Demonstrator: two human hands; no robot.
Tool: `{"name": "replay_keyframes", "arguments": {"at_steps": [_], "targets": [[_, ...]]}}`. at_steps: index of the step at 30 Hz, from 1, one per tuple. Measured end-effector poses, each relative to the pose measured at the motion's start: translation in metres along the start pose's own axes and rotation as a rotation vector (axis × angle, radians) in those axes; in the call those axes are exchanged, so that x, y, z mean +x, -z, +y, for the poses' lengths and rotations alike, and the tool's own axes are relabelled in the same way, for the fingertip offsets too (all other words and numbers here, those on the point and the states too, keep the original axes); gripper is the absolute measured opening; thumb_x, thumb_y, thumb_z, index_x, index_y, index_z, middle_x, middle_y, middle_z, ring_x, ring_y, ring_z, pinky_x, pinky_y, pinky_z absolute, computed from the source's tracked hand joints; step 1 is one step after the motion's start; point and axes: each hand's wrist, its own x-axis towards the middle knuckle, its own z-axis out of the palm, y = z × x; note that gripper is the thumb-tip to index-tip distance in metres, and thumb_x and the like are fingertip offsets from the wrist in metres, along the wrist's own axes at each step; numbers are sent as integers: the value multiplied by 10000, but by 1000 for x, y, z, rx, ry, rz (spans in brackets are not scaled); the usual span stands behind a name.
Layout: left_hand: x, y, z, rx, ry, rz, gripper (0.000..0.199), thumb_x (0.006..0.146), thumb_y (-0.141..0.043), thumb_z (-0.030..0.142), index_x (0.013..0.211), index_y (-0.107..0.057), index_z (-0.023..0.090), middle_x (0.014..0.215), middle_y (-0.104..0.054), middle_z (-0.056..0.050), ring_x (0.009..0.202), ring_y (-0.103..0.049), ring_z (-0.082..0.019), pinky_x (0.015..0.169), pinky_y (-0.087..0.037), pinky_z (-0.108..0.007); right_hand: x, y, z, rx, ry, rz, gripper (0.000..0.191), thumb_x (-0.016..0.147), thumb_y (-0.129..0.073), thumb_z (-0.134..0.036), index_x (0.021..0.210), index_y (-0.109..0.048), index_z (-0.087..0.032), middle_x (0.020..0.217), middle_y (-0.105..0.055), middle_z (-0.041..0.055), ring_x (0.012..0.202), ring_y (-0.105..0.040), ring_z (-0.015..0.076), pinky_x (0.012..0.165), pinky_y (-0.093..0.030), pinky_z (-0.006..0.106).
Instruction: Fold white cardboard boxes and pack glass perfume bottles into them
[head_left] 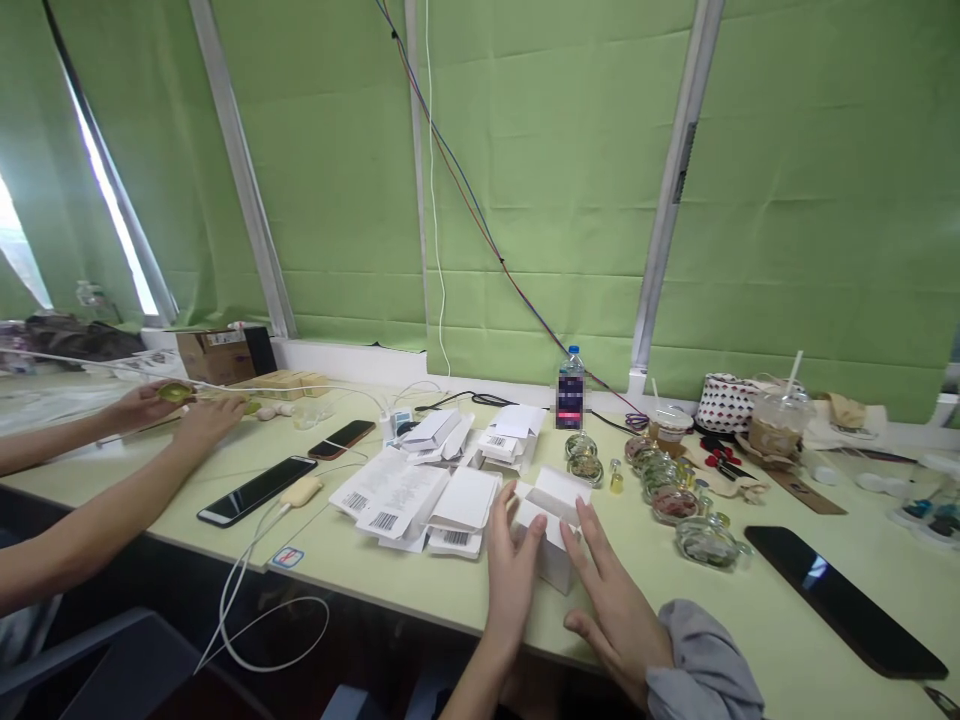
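Note:
A small white box [553, 560] with raised flaps stands near the table's front edge, between my hands. My left hand [514, 560] is at its left side, thumb and fingers apart against the box. On the right, my right hand [611, 610] has its fingers spread, the fingertips at the box's right side and flap. Just left of the box lie flattened white cartons [401, 500] with barcodes, in several piles. Behind and to the right are round glass bottles [675, 500] with coloured contents, in a slanting row.
A co-worker's hands [206, 420] hold a small green item at the left. Phones [259, 490] and a white cable [225, 620] lie nearby. Another phone [844, 600] is at the right. Iced drink cups [776, 425] and a water bottle [571, 390] stand behind.

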Motion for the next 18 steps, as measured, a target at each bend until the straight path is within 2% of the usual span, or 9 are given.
{"name": "replay_keyframes", "arguments": {"at_steps": [2, 4, 7, 10, 13, 15, 16, 18], "targets": [[-3, 1, -1, 156, -101, 3, 453, 907, -456, 454, 1315, -484, 258, 1455, -381, -81, 1375, -313, -254, 1124, -262, -437, -1, -1, -5, 36, 13, 34, 784, 903, -226, -639, 1509, 73, -241, 1576, 164, 84, 1422, 14, 389, 1063, -286, 628], [-5, 3, 1, 277, -151, -56, 493, 913, -424, 468, 1347, -461, 237, 1497, -317, -93, 1405, -252, -261, 1138, -229, -452, -3, -2, -9, 103, 29, 61, 853, 867, -193, -701, 1505, 102, -219, 1577, 147, 92, 1419, 12, 398, 1085, -202, 652], [-3, 6, 7, 384, -125, -139, 719, 786, -595, 536, 1382, -398, 184, 1515, -266, -152, 1405, -237, -323, 1115, -256, -499, -7, -5, -14, 255, 50, 80, 908, 806, -171, -778, 1507, 81, -258, 1584, 106, 50, 1417, -2, 401, 1110, -107, 653], [3, 9, 11, 438, -78, -151, 859, 605, -759, 531, 1319, -430, 185, 1501, -258, -169, 1367, -297, -366, 1069, -321, -507, -10, -9, -11, 509, -4, 104, 991, 716, -223, -857, 1507, 35, -318, 1593, 4, 22, 1423, -72, 374, 1129, -173, 600], [9, 9, 9, 396, -105, -151, 801, 555, -796, 482, 1229, -465, 204, 1413, -371, -148, 1300, -394, -353, 1016, -380, -474, -4, -6, -4, 777, -112, 240, 1020, 666, -255, -893, 1505, -105, -332, 1541, -281, 94, 1355, -338, 374, 1066, -318, 574], [13, 10, 8, 310, -106, -160, 702, 605, -762, 465, 1192, -475, 209, 1263, -517, -121, 1191, -501, -323, 964, -422, -454, 10, 13, -5, 840, -176, 394, 1027, 653, -247, -906, 1466, -276, -280, 1346, -525, 144, 1190, -536, 374, 990, -398, 558], [15, 12, 8, 242, -87, -167, 666, 631, -742, 465, 1186, -476, 208, 1188, -570, -105, 1122, -549, -306, 931, -444, -443, 19, 30, -10, 822, -211, 478, 1034, 650, -185, -912, 1416, -376, -244, 1195, -616, 147, 1123, -577, 370, 953, -427, 547], [20, 19, 8, 28, -3, -194, 648, 657, -709, 511, 1184, -490, 203, 1080, -637, -92, 998, -614, -293, 861, -483, -438, 37, 74, -27, 822, -267, 534, 999, 721, 64, -816, 1361, -443, -240, 1045, -657, 139, 1000, -632, 330, 833, -505, 494]]}}
